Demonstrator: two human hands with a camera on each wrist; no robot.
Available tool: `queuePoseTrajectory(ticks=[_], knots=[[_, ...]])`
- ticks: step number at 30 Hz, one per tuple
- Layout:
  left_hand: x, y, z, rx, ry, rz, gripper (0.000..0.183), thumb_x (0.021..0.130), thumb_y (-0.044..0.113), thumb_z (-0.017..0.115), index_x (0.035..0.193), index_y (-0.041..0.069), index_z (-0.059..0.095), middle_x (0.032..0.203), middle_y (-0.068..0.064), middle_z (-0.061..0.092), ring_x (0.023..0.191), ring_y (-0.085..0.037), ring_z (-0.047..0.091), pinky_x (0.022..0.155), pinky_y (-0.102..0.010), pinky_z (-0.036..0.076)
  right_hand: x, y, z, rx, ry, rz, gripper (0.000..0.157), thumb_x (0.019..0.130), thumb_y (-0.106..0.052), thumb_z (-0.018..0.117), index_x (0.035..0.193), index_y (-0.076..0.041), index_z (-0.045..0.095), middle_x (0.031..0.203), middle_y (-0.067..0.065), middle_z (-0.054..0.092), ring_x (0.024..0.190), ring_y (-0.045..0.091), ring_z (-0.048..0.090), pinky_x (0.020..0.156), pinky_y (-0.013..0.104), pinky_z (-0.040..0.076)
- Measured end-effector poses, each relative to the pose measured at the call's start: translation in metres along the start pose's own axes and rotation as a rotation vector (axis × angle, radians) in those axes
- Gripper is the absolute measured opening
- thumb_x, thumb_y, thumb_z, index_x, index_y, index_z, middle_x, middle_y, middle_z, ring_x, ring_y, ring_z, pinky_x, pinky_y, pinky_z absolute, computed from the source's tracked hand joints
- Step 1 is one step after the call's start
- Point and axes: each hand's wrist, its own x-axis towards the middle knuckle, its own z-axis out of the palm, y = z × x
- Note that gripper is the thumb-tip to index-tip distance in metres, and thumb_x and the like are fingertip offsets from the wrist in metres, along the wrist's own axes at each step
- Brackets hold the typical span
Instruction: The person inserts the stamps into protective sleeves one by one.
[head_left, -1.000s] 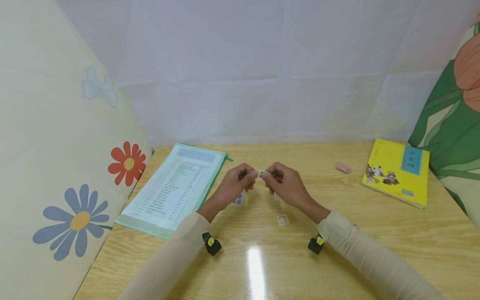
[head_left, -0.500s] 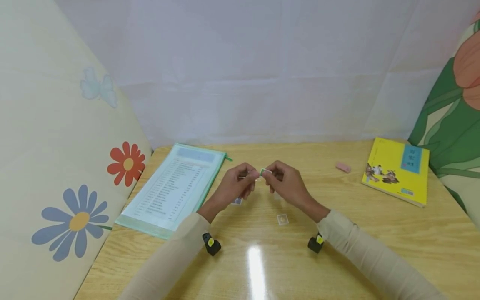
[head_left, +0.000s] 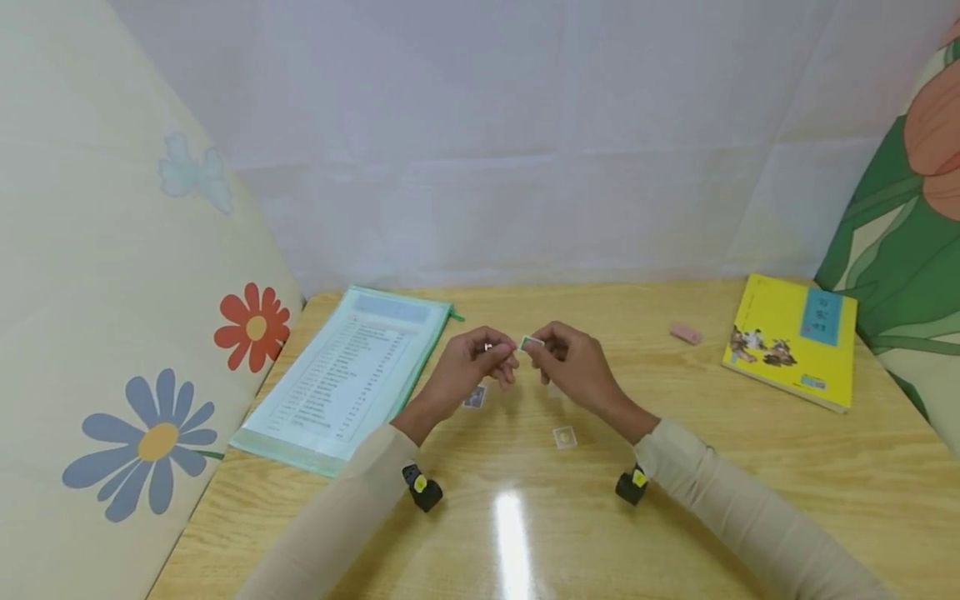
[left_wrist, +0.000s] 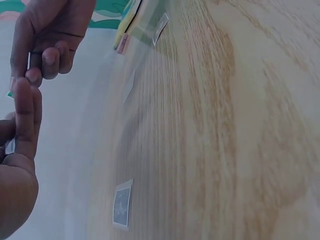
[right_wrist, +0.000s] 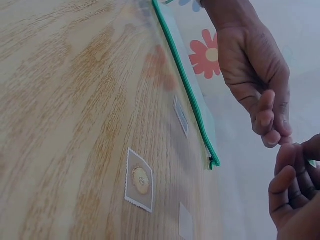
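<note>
From the head, the right hand (head_left: 573, 364) pinches a small green-edged stamp (head_left: 532, 342) between thumb and fingers, raised above the counter (head_left: 637, 533). The left hand (head_left: 471, 367) is just beside it, fingers bent toward the thumb; a whitish speck shows there, too small to tell whether anything is held. For careful handling, a light grip at the border seems best, fingertips off the face, both hands steady and low. A dark stamp (head_left: 475, 397) and a round-motif stamp (head_left: 565, 437) lie below. The yellow book (head_left: 791, 343) has characters down its blue label, and the clear folder (head_left: 337, 379) shows rows of print; neither reads surely.

From the left wrist, the fingertips of both hands nearly meet, the green edge peeping past the right hand's.

From the right wrist, a third, pale stamp (right_wrist: 186, 221) lies beside the round-motif one; no lettering is legible on either.
</note>
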Motion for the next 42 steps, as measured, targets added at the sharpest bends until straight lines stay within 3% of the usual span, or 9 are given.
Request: queuePoseTrajectory(ticks=[6, 12, 16, 22, 28, 34, 42], knots=[[-0.001, 0.000, 0.000, -0.007, -0.019, 0.001, 0.031, 0.111, 0.015, 0.040, 0.128, -0.008, 0.052, 0.108, -0.024, 0.062, 0.078, -0.023, 0.063, 0.065, -0.039, 0.053, 0.000, 0.000, 0.000, 0.001, -0.003, 0.000, 0.021, 0.102, -0.037, 0.061, 0.107, -0.017, 0.065, 0.085, 0.011, 0.068, 0.064, 0.040, 0.064, 0.043, 0.028, 0.039], [0.002, -0.001, 0.001, -0.021, -0.021, -0.011, 0.032, 0.110, 0.017, 0.042, 0.133, -0.005, 0.041, 0.114, -0.026, 0.066, 0.087, -0.029, 0.067, 0.081, -0.058, 0.052, 0.000, 0.000, 0.001, 0.009, -0.010, 0.019, 0.023, 0.101, -0.039, 0.062, 0.107, -0.017, 0.066, 0.089, 0.018, 0.067, 0.065, 0.042, 0.063, 0.043, 0.027, 0.038], [0.002, 0.000, 0.003, -0.037, -0.012, -0.009, 0.029, 0.109, 0.018, 0.045, 0.126, -0.006, 0.043, 0.111, -0.026, 0.068, 0.091, -0.035, 0.069, 0.087, -0.060, 0.051, 0.000, 0.001, 0.001, 0.002, 0.004, 0.017, 0.025, 0.101, -0.039, 0.062, 0.108, -0.016, 0.066, 0.087, 0.014, 0.068, 0.065, 0.043, 0.063, 0.042, 0.027, 0.038], [0.001, 0.001, 0.004, -0.043, -0.011, 0.014, 0.023, 0.109, 0.021, 0.047, 0.120, 0.001, 0.050, 0.103, -0.025, 0.068, 0.083, -0.030, 0.068, 0.074, -0.047, 0.056, 0.000, 0.002, 0.000, -0.007, 0.024, 0.021, 0.025, 0.101, -0.039, 0.062, 0.110, -0.016, 0.066, 0.082, 0.003, 0.067, 0.066, 0.042, 0.063, 0.042, 0.028, 0.038], [0.002, 0.002, 0.004, -0.035, -0.015, 0.003, 0.027, 0.107, 0.024, 0.051, 0.118, -0.001, 0.049, 0.098, -0.023, 0.067, 0.077, -0.026, 0.066, 0.066, -0.040, 0.054, 0.000, 0.002, -0.001, -0.025, 0.011, 0.018, 0.023, 0.102, -0.038, 0.062, 0.113, -0.018, 0.067, 0.072, 0.007, 0.064, 0.062, 0.042, 0.061, 0.043, 0.029, 0.039], [0.002, 0.002, 0.004, 0.003, -0.004, -0.006, 0.036, 0.106, 0.029, 0.053, 0.117, -0.005, 0.051, 0.094, -0.019, 0.068, 0.074, -0.027, 0.065, 0.062, -0.033, 0.054, 0.000, 0.001, -0.002, -0.073, 0.017, 0.015, 0.023, 0.103, -0.038, 0.060, 0.107, -0.018, 0.068, 0.068, 0.009, 0.062, 0.054, 0.026, 0.057, 0.044, 0.031, 0.042], [0.001, 0.002, 0.004, 0.007, -0.012, 0.028, 0.024, 0.106, 0.027, 0.053, 0.111, 0.003, 0.057, 0.093, -0.019, 0.068, 0.072, -0.029, 0.065, 0.061, -0.039, 0.054, 0.004, -0.004, -0.009, -0.167, -0.017, -0.052, 0.019, 0.104, -0.034, 0.058, 0.102, -0.018, 0.068, 0.071, 0.002, 0.058, 0.056, 0.018, 0.051, 0.052, 0.033, 0.045]])
